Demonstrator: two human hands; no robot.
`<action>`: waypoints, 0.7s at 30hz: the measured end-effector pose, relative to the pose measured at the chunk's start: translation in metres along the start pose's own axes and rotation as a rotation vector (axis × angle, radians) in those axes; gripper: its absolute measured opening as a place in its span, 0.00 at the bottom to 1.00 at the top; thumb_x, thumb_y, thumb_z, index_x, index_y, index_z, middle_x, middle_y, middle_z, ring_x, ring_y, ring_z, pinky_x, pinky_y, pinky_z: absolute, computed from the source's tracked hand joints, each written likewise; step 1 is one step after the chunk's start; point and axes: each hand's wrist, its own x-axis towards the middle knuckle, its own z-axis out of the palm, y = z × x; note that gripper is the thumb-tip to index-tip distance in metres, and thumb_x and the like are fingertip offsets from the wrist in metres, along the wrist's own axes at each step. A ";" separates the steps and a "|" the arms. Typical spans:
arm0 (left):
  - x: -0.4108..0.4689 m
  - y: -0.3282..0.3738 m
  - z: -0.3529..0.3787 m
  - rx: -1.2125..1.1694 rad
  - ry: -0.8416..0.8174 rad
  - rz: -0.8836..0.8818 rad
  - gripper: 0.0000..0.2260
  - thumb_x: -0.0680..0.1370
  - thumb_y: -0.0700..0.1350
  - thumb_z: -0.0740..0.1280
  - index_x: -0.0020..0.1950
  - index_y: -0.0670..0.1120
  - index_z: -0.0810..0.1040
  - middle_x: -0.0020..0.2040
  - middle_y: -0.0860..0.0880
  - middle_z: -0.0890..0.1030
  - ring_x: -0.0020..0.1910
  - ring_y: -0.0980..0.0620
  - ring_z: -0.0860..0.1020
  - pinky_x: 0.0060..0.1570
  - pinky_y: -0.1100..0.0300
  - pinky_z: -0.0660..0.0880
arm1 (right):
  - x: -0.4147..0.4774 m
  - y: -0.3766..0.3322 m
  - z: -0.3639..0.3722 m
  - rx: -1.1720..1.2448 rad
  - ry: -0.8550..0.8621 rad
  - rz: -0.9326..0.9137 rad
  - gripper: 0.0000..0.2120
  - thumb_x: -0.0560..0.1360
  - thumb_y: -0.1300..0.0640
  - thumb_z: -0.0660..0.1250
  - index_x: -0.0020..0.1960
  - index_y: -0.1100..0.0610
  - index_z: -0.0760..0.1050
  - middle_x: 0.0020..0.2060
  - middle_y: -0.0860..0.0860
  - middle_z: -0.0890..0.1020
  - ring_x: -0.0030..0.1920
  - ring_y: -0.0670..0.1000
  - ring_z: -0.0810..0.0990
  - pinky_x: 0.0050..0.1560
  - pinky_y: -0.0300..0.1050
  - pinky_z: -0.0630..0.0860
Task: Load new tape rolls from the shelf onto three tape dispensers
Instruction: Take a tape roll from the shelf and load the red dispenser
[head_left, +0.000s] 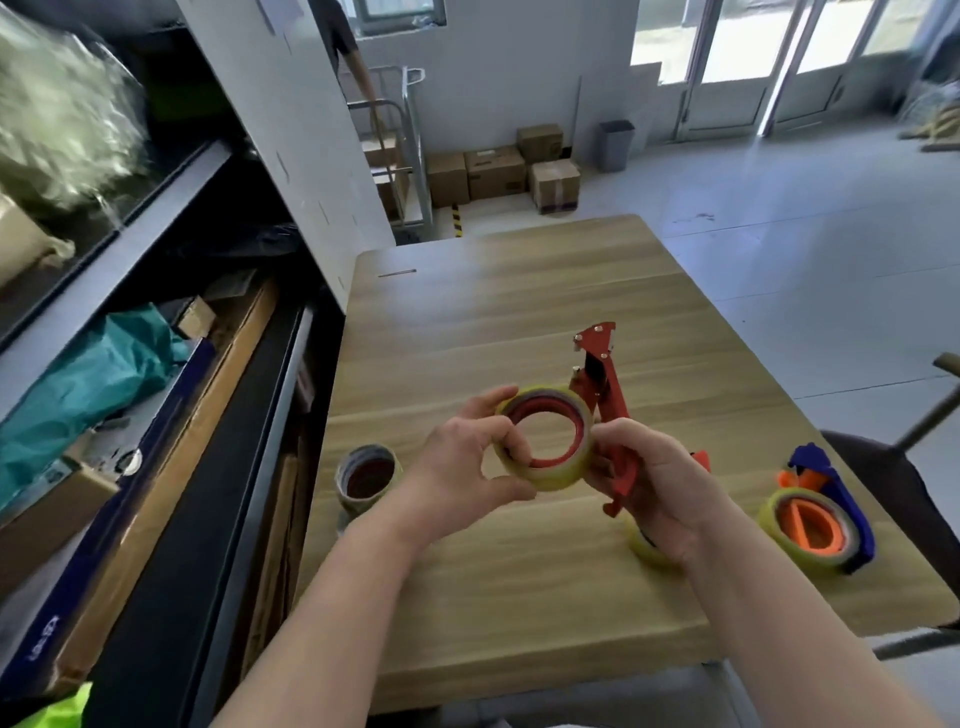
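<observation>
Left hand (470, 457): fingers curled on the tape roll (545, 439), thumb on the near rim, fingertips over the far rim and into the core. Closed grip, roll fully held.
Right hand (652, 486): wrapped shut around the handle of the red dispenser (597, 384), cutter end pointing up and away from the person.
Tape roll: yellowish clear tape on a red core, held above the desk (519, 312), open core facing the camera, tilted a bit.
Key relation: roll sits just left of the dispenser frame, touching or nearly touching it; can't tell if the core is already on the hub, the hub is hidden behind the roll. Core axis runs roughly toward the camera, so seating looks like a sideways push toward the right hand.
Nearer hand: left does the seating, right only steadies.
Blue dispenser (826, 514): on the desk at right, orange hub, a roll already on it. Looks loaded.
Third roll (644, 545): yellow edge showing under the right hand, on the desk, mostly hidden; can't tell if a dispenser is with it.
Spare roll (369, 478): standing on the desk's left edge, by the shelf (156, 322).
Progress guess: one dispenser done, red one in hand.
</observation>
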 end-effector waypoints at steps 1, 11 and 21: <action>0.003 -0.007 -0.005 -0.105 -0.010 -0.011 0.15 0.65 0.47 0.81 0.48 0.51 0.80 0.73 0.56 0.69 0.68 0.60 0.70 0.68 0.63 0.65 | 0.004 0.000 0.004 -0.001 0.007 -0.003 0.09 0.68 0.58 0.71 0.46 0.60 0.76 0.41 0.58 0.76 0.42 0.54 0.75 0.52 0.51 0.71; 0.023 -0.014 -0.026 -0.888 -0.008 -0.444 0.21 0.67 0.58 0.70 0.50 0.44 0.81 0.49 0.44 0.86 0.44 0.48 0.83 0.55 0.48 0.78 | 0.021 -0.002 0.021 0.203 -0.048 0.059 0.16 0.68 0.59 0.69 0.55 0.59 0.77 0.46 0.57 0.79 0.45 0.54 0.79 0.62 0.56 0.74; 0.022 0.014 -0.019 -1.178 -0.053 -0.395 0.11 0.72 0.48 0.69 0.49 0.42 0.83 0.46 0.44 0.86 0.47 0.46 0.81 0.65 0.37 0.69 | 0.018 -0.018 0.001 0.322 -0.180 0.110 0.10 0.69 0.60 0.66 0.46 0.58 0.85 0.48 0.60 0.83 0.48 0.56 0.79 0.57 0.56 0.71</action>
